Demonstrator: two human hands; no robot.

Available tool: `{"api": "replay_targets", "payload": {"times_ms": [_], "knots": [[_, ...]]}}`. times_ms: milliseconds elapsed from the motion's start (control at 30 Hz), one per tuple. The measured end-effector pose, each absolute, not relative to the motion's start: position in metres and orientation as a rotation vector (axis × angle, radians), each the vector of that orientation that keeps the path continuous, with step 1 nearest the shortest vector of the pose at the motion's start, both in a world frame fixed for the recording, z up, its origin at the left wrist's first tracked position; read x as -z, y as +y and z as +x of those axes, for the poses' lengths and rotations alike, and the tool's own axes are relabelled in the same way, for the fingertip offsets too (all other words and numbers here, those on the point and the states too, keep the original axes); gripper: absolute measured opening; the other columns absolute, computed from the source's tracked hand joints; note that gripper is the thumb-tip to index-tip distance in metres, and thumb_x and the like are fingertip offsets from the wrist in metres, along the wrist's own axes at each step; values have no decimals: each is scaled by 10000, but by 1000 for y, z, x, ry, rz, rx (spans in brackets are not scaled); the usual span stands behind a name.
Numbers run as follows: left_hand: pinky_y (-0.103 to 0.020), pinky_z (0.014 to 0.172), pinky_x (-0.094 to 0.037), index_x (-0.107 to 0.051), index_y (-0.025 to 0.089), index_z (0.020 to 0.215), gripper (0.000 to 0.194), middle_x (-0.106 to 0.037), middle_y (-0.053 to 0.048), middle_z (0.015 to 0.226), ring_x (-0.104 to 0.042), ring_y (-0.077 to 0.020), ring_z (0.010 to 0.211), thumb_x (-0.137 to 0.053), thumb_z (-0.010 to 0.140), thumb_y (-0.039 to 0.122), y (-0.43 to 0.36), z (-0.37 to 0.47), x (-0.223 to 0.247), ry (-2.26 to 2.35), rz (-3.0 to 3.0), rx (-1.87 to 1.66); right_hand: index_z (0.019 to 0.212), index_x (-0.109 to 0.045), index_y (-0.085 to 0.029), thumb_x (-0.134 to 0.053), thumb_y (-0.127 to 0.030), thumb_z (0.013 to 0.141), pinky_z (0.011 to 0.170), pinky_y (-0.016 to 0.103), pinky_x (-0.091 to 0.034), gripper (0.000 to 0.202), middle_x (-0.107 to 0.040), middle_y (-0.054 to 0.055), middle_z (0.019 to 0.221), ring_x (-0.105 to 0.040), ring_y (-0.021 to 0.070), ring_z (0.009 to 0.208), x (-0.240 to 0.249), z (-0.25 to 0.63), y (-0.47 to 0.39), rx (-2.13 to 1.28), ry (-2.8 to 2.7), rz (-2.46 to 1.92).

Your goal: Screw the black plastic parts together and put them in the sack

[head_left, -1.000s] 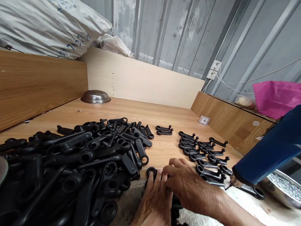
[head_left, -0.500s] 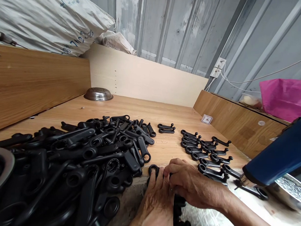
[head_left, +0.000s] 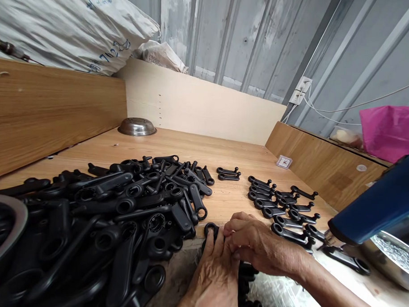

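Both hands meet low in the middle of the view, at the worktop's front part. My left hand point(head_left: 213, 269) presses down with its fingers on a black crank handle point(head_left: 211, 226), whose ringed end shows beyond the fingertips. My right hand point(head_left: 257, 243) lies against the left fingers, its own fingers curled and pinched; whatever is between them is hidden. More black parts point(head_left: 247, 277) show beneath and between the hands. A large heap of black crank handles point(head_left: 126, 210) spreads to the left. Rows of similar handles point(head_left: 264, 200) lie to the right.
A blue power tool point(head_left: 377, 201) juts in from the right, above a metal bowl of small screws point(head_left: 399, 254). An upturned steel bowl point(head_left: 137, 126) sits at the back left. A round rim point(head_left: 21, 222) stands at the left edge. Wooden boards point(head_left: 202, 100) border the table.
The view has shifted slightly, so the surroundings appear a little to the right. Both hands stay together over the handle, with the right fingers slightly changed in position.
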State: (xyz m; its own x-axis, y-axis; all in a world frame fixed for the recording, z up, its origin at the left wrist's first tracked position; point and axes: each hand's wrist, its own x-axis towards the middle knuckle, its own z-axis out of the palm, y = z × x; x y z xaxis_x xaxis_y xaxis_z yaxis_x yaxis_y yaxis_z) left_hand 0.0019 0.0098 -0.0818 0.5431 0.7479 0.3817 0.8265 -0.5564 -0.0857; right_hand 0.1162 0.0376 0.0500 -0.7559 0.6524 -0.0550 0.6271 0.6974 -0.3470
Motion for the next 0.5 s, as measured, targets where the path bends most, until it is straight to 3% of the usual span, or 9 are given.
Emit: {"api": "replay_targets", "payload": {"times_ms": [300,400,500], "knots": [[-539,915,-422,-464,114,1260,447,-496,-167,1280,-438,-363,1185,-457,813,123,25,-6,95,-1081,-2557,443,601,-545,-141,-542,-14,729,745,327,-353,180,-616,38,918,-463,192,861,-39,121,26,-340,-2767,-1021],[-526,933,-409,-432,131,1286,465,-509,-153,1271,-445,-345,1184,-445,820,130,23,-6,92,-1113,-2510,466,654,-597,-142,-509,-24,749,787,332,-360,175,-589,61,1002,-471,201,925,-39,125,22,-572,-2561,-972],[-523,956,-384,-441,116,1271,448,-505,-157,1275,-422,-345,1203,-453,829,190,20,-6,92,-1199,-2452,491,747,-693,-203,-579,-132,770,825,304,-364,136,-538,42,1104,-490,187,973,-41,137,14,-1018,-2094,-991]]}}
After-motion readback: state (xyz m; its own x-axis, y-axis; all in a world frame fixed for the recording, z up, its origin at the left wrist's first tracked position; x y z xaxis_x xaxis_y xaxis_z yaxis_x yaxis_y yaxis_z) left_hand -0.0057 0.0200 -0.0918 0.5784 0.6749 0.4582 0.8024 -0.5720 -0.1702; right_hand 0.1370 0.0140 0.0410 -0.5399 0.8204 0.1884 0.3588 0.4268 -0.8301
